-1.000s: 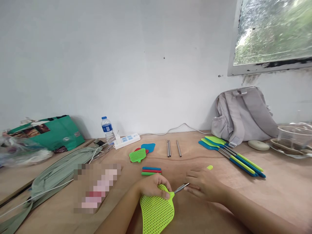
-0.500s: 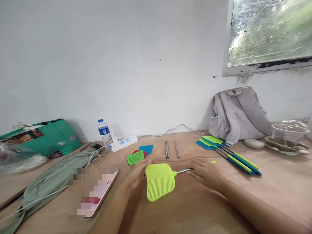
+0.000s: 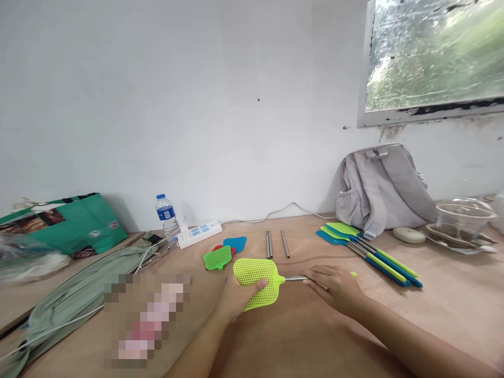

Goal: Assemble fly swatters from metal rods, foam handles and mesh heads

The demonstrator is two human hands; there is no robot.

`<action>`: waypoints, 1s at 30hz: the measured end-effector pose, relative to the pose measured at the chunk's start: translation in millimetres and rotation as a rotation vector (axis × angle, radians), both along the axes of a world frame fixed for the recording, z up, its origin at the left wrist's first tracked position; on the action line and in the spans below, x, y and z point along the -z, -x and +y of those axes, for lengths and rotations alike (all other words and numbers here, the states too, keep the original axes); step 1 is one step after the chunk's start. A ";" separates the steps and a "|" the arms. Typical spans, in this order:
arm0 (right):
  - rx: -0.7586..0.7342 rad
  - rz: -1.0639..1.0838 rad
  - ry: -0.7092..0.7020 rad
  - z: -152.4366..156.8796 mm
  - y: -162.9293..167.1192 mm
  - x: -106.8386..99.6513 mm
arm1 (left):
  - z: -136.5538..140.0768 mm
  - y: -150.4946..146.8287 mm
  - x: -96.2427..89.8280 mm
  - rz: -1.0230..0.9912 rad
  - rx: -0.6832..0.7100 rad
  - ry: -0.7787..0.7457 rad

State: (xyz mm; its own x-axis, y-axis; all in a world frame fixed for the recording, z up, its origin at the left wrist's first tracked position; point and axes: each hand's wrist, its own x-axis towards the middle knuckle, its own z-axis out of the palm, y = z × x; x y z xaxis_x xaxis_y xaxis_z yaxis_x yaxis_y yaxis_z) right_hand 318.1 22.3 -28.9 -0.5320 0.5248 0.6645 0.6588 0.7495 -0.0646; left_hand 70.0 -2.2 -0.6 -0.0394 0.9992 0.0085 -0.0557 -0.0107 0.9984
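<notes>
Ok, L to R, counting o'clocks round the yellow swatter head (image 3: 255, 269), mid table (image 3: 303, 336): bottle (image 3: 165, 213) at 10; little green swatter head (image 3: 218, 258) at 10 too, closer. L hand (image 3: 238, 296), at 8, is closed on the yellow one, thumb on top, other fingers hid. Metal tubes (image 3: 270, 245) lie at 12-1. R hand (image 3: 334, 286), at 3, curls round the yellow one's metal rod (image 3: 294, 278). Swatter pile (image 3: 388, 266) is past it, 2-3 o'clock.

Swatter head (image 3: 255, 268): yellow-green, perforated, at left; neck meets slim metal rod (image 3: 295, 278), lying crosswise, extending right.
</notes>
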 end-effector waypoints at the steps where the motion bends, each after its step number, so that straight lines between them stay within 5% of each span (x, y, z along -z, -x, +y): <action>1: -0.002 0.002 0.054 -1.2 0.7 -1.9 | 1.2 1.3 1.6 0.017 0.001 -0.004; 5: 0.018 -0.028 0.273 -6.5 5.8 -11.8 | 3.8 4.6 5.3 0.045 0.039 -0.015; 12: -0.012 -0.022 0.442 -12.8 14.6 -27.1 | 4.6 9.9 -5.2 -0.026 0.024 0.042; 18: -0.076 0.026 0.443 -12.0 10.9 -27.8 | 18.2 29.8 -7.4 -0.255 0.000 0.074; 21: -0.015 0.059 0.350 4.0 -8.9 -23.5 | 28.1 43.2 -3.2 -0.282 -0.202 -0.134; 24: 0.209 0.103 0.219 29.5 -45.5 -17.4 | 35.4 56.9 0.5 -0.211 -0.480 -0.287; 30: 0.636 -0.034 0.175 66.1 -122.4 6.8 | 42.7 71.8 4.2 -0.222 -0.750 -0.327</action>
